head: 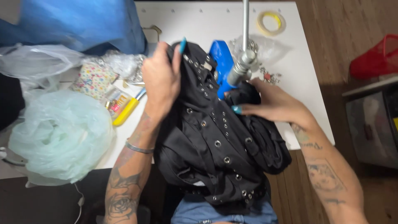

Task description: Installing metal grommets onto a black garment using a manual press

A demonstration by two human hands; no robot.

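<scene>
The left hand (161,79) is clamped on the upper edge of a black garment (215,153), fingers curled over the cloth, with a teal nail showing at the top. The right hand (271,101) lies flat on the garment's right fold, fingers together and pressing the cloth just below the press head; it grips nothing that can be seen. The garment is studded with rows of metal eyelets (217,143) and drapes from the white worktop (195,25) down over the person's lap.

A blue press (220,62) stands on the worktop behind the garment, its metal head (240,68) and upright rod (245,23) rising between the two hands. Just behind the press a clear bag (269,49) holds small metal pieces; what kind they are cannot be told. A tape roll (271,21) lies near the far edge.

To the left lie a pale green plastic bag (58,137), crumpled, its contents hidden, and a floral pouch (93,79) beside a yellow tool (126,111). Blue cloth (78,23) is heaped at the far left corner. Off the worktop, on the right, stand a red mesh basket (375,58) and a grey bin (371,128); what is inside them cannot be made out
</scene>
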